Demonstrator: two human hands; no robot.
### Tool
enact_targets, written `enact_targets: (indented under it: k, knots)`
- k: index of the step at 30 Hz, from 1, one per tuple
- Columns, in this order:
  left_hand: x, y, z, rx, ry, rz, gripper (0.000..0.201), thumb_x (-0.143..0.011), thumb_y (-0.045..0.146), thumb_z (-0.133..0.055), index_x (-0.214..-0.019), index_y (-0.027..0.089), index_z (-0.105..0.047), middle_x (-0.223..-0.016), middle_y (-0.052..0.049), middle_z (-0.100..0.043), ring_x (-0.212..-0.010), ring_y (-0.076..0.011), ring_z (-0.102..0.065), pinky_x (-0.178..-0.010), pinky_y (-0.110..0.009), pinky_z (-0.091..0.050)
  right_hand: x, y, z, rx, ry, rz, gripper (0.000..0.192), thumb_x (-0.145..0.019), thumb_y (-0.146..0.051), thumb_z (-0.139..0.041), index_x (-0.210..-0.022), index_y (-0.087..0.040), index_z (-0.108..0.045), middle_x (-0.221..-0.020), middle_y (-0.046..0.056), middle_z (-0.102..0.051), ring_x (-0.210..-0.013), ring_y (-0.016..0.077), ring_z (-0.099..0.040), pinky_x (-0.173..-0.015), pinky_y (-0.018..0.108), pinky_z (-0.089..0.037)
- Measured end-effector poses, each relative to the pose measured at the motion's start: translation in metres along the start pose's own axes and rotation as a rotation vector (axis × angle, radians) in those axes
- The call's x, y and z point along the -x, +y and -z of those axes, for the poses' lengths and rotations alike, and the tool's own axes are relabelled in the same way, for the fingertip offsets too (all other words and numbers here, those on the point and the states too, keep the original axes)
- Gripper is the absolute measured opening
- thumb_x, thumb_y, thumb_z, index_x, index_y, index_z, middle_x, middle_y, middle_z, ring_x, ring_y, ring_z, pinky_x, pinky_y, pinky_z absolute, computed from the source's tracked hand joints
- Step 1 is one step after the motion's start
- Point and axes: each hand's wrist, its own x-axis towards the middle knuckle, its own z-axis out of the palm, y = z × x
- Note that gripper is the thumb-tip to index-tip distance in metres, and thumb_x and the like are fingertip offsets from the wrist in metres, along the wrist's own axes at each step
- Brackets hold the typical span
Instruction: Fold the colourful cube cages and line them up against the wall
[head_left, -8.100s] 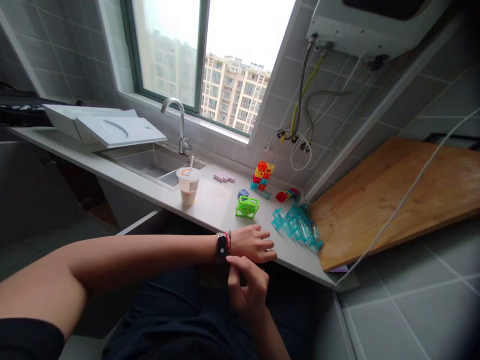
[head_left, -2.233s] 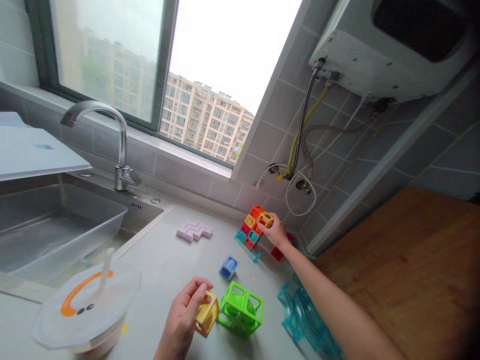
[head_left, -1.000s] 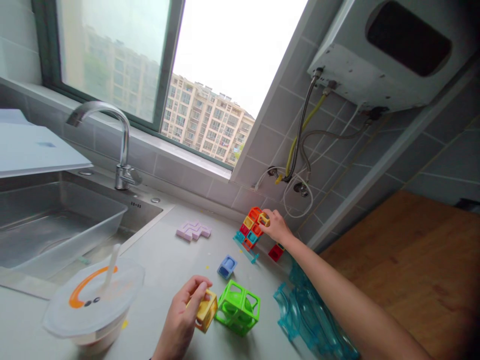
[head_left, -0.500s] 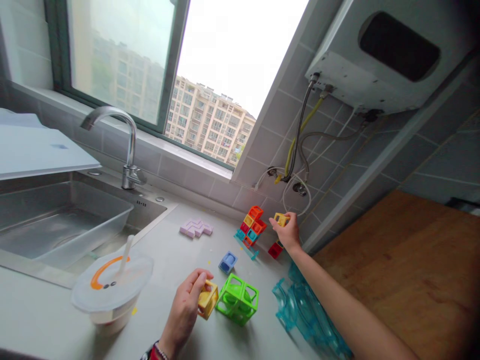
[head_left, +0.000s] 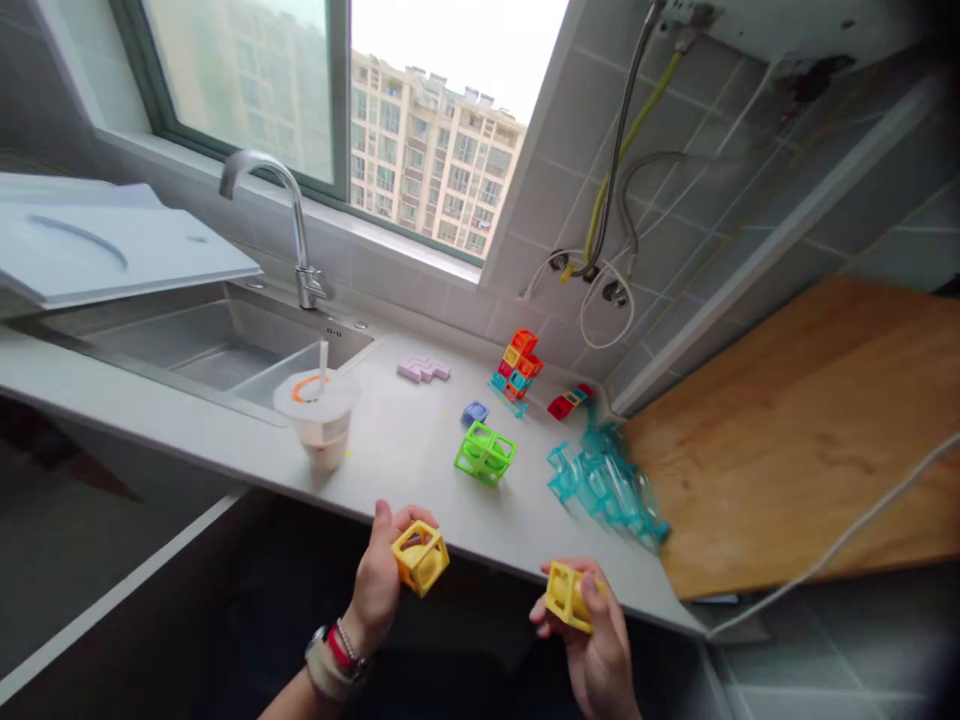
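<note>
In front of the counter edge, my left hand point(head_left: 379, 575) grips a yellow cube block point(head_left: 420, 557) with open frame sides and a rounded core. My right hand point(head_left: 596, 640) holds another yellow block point(head_left: 571, 597) of the same kind, with fingers and thumb around it. The two blocks are apart. On the counter beyond them sits a pair of joined green blocks point(head_left: 485, 454), with a blue block point(head_left: 474, 413) just behind. Farther back stands a stack of orange, red, yellow and teal blocks point(head_left: 519, 368). Beside it lies a short row of red and yellow blocks point(head_left: 570, 401).
Translucent teal pieces point(head_left: 604, 480) lie heaped at the right, by a wooden board point(head_left: 772, 440). A lidded cup with a straw point(head_left: 322, 430) stands near the front edge. Lilac zigzag pieces point(head_left: 424, 369) lie near the sink point(head_left: 225, 335). The faucet point(head_left: 296, 225) rises behind it.
My right hand has come back from beside the stack with its yellow block. My left hand has drawn away from the green blocks, still holding its block. The view has tilted down.
</note>
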Motion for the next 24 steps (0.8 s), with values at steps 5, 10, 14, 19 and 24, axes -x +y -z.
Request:
enact_targets:
  k: [5,10,14,19,24]
  knots:
    - [0.062,-0.021,0.015,0.051,0.039,0.107,0.064,-0.089,0.078,-0.046,-0.081,0.016,-0.060,-0.067,0.000,-0.060,-0.053,-0.0111,-0.055,-0.045,-0.018,-0.038,0.044,-0.011,-0.012,-0.012,-0.150,-0.013,0.032,-0.089,-0.058,-0.062,-0.094,-0.027,-0.063,-0.107,0.010,-0.072,-0.044,0.0103,-0.045,-0.035,0.026,-0.034]
    - [0.097,-0.011,-0.004,0.095,0.011,0.248,0.048,-0.094,0.063,-0.053,-0.090,0.015,-0.061,-0.075,-0.002,-0.066,-0.052,-0.0126,-0.061,-0.042,-0.019,-0.040,0.065,-0.039,-0.023,-0.171,-0.165,0.025,0.031,-0.092,-0.058,-0.061,-0.102,-0.028,-0.060,-0.107,0.006,-0.072,-0.058,0.0148,-0.060,-0.051,0.029,-0.051]
    - [0.119,-0.002,-0.026,0.097,0.001,0.215,0.028,-0.097,0.042,-0.058,-0.101,0.015,-0.062,-0.088,-0.006,-0.072,-0.059,-0.0150,-0.069,-0.045,-0.021,-0.051,0.084,-0.057,-0.022,-0.328,-0.186,0.011,0.032,-0.092,-0.054,-0.064,-0.107,-0.026,-0.061,-0.107,0.007,-0.072,-0.069,0.0165,-0.067,-0.058,0.029,-0.056]
    - [0.132,-0.001,-0.038,0.125,-0.039,0.252,0.018,-0.103,0.025,-0.050,-0.114,0.014,-0.061,-0.108,-0.012,-0.074,-0.087,-0.0232,-0.078,-0.060,-0.028,-0.064,0.113,-0.065,-0.013,-0.465,-0.168,0.018,0.033,-0.096,-0.048,-0.061,-0.117,-0.023,-0.063,-0.120,0.011,-0.071,-0.083,0.0212,-0.074,-0.066,0.029,-0.060]
    - [0.135,0.003,-0.044,0.142,-0.120,0.212,0.023,-0.105,0.030,-0.050,-0.108,0.013,-0.064,-0.114,-0.013,-0.074,-0.107,-0.0287,-0.074,-0.078,-0.035,-0.065,0.122,-0.062,-0.009,-0.484,-0.177,0.066,0.037,-0.095,-0.050,-0.063,-0.115,-0.019,-0.069,-0.117,0.011,-0.073,-0.078,0.0177,-0.072,-0.060,0.024,-0.059]
